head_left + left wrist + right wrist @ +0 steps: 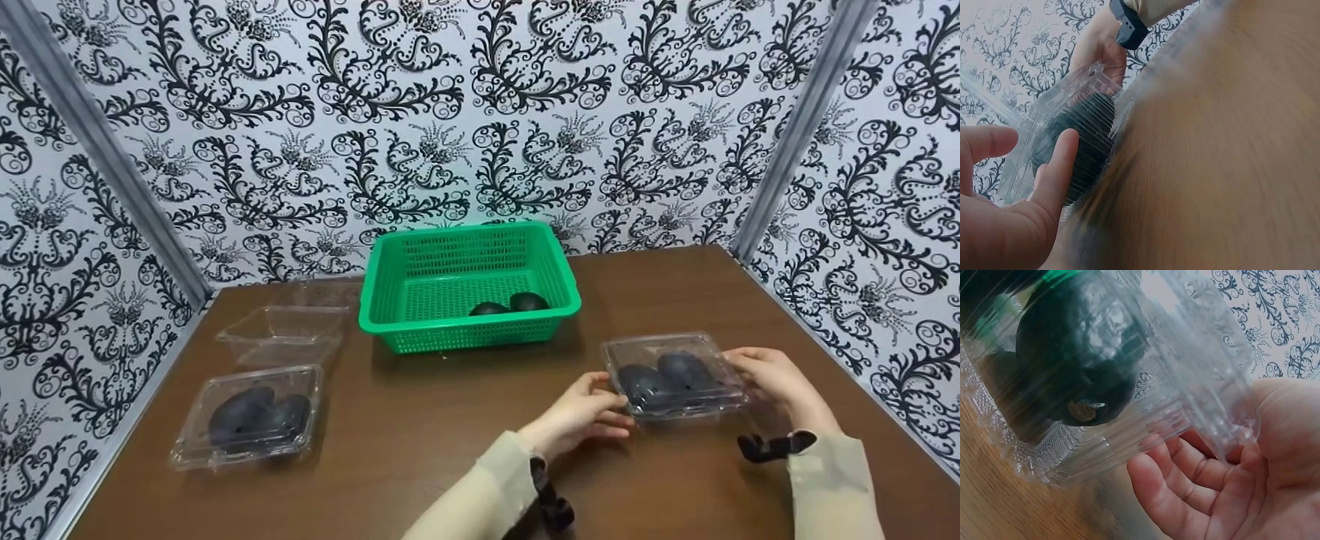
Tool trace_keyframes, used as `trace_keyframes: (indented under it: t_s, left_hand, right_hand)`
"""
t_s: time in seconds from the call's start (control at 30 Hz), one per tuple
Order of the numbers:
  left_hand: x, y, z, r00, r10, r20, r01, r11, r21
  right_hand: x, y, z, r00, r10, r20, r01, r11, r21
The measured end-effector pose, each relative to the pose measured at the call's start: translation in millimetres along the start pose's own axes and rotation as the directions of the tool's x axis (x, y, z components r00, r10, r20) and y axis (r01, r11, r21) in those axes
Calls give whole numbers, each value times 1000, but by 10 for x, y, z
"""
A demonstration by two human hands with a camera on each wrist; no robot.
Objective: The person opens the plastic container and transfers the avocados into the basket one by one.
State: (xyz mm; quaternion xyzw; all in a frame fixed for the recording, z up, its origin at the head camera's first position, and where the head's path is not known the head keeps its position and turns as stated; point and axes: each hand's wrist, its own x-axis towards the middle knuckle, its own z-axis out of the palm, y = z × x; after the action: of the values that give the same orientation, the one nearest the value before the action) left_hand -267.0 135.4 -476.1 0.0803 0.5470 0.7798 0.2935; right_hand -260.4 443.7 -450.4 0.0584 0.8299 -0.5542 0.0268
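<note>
- The clear clamshell box (679,375) sits on the tabletop (450,420) near the right edge, toward the front, well apart from the green basket (465,289) that stands at the middle of the back edge.
- Inside the box lie two dark avocados (664,375), side by side and touching; the lid is down over them.
- The left hand (581,412) is at the left side of the box. Its fingers are straight and relaxed, the fingertips (1064,152) touching the plastic wall; they do not curl around it.
- The right hand (772,379) is at the right side of the box. In the right wrist view the fingers (1185,478) bend loosely under the rim, palm open; I cannot tell for sure if they pinch the plastic or only rest on it.
- My judgement of the step: the filled box is being closed or settled between both hands. The next move seems to call for even pressure on the two sides so the lid snaps, without sliding the box.
- The long axis of the box runs nearly parallel to the front edge, a little turned. One avocado shows its stem end (1086,410) toward the right hand.
- At the left edge lies a second closed box (251,416) with avocados, and behind it an empty open box (281,330). Two more avocados (514,304) stay in the basket.
</note>
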Motion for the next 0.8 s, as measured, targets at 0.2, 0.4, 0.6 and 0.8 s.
trace_keyframes:
  t_s: [0.2,0.4,0.6,0.8]
  left_hand:
    - [6,-12,-12,1000,7,18,-8,1000,28]
    - [-1,-18,-39,999,29,24,-29,1000,5]
    - [-1,-7,-68,999,36,5,-36,999,-14]
    - [-13,-2,-141,1000,26,5,-26,999,-22]
  right_hand:
    - [20,15,18,1000,-5,2,5,999,36]
    - [33,17,28,1000,-4,0,4,997,76]
    - [33,2,54,1000,-9,30,5,993,118]
    - [36,-38,89,998,-10,66,3,994,107]
